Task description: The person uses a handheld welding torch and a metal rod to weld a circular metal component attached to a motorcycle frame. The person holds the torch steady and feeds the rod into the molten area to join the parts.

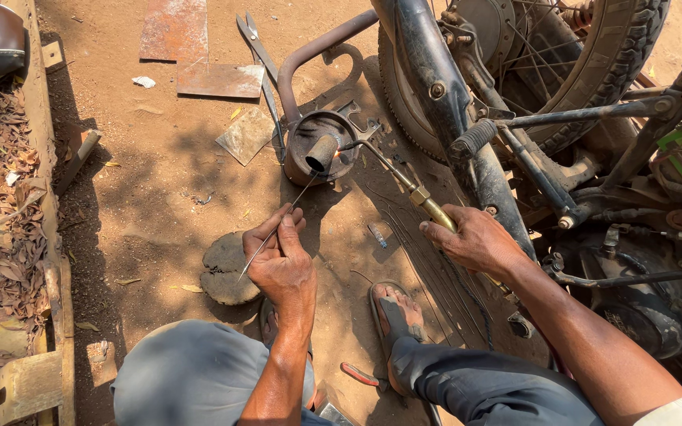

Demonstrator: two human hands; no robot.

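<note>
My left hand [282, 256] pinches a thin metal rod [276, 229] whose tip reaches toward a rusty round metal part with a short pipe stub [321, 150] lying on the dirt. My right hand [475, 237] grips the brass handle of a gas torch [434, 211]; its slim nozzle tube [376, 158] points at the same pipe stub. A curved rusty pipe [309, 55] runs up from the round part. I squat, knees in grey trousers, with one sandalled foot [395, 312] between my hands.
A motorcycle rear wheel [593, 71], swingarm and engine [649, 300] fill the right side. Large shears [262, 63] and rusty metal plates [199, 55] lie on the far ground. A flat stone [226, 268] sits by my left hand. A leaf-filled trough [1, 205] borders the left.
</note>
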